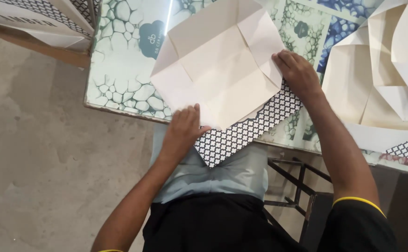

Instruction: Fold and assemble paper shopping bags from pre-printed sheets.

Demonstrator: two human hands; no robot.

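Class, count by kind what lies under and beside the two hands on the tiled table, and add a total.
Cream card sheet being folded: 1
Lattice-patterned flap: 1
Hands, left hand and right hand: 2
Pile of other cream sheets: 1
Total: 5

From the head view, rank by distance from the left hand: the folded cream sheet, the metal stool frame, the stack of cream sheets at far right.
1. Folded cream sheet: touching the left hand.
2. Metal stool frame: lower right, under the table.
3. Stack of cream sheets: far right.

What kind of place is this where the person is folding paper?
Probably a small box-making workshop. Both hands, left hand and right hand, press a patterned card sheet on a worktable; more folded sheets lie nearby, above a bare concrete floor.
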